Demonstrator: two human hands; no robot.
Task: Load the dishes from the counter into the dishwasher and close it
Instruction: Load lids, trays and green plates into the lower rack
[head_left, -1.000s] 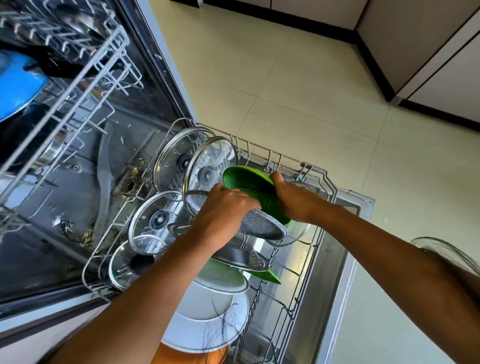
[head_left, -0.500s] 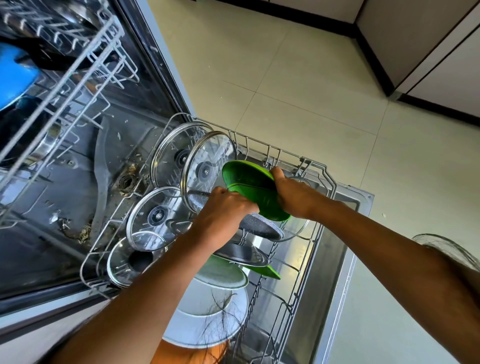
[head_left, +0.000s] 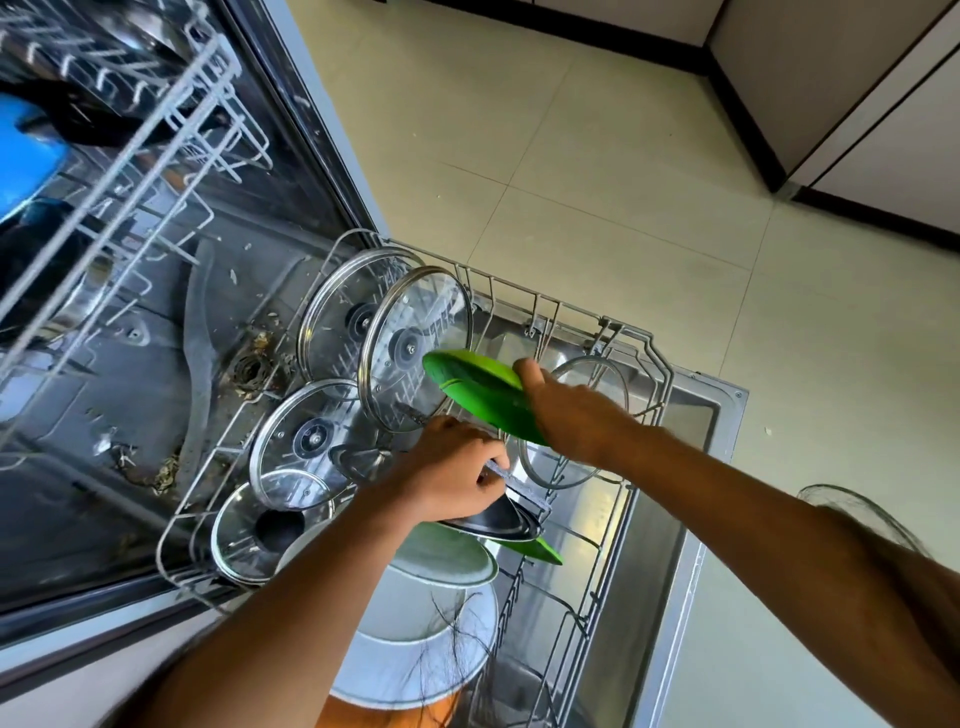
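Left hand (head_left: 451, 480) (1 grey dish (head_left: 525, 494)), right hand (head_left: 571, 413) (1 green plate (head_left: 475, 392))

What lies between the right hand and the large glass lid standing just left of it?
The green plate. The right hand grips its edge, and its other end shows in front of the glass lid in the head view.

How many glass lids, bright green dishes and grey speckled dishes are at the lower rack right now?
Glass lids: 5
Bright green dishes: 2, one held by the right hand, one lying in the rack
Grey speckled dish: 1, gripped by the left hand
Total: 8
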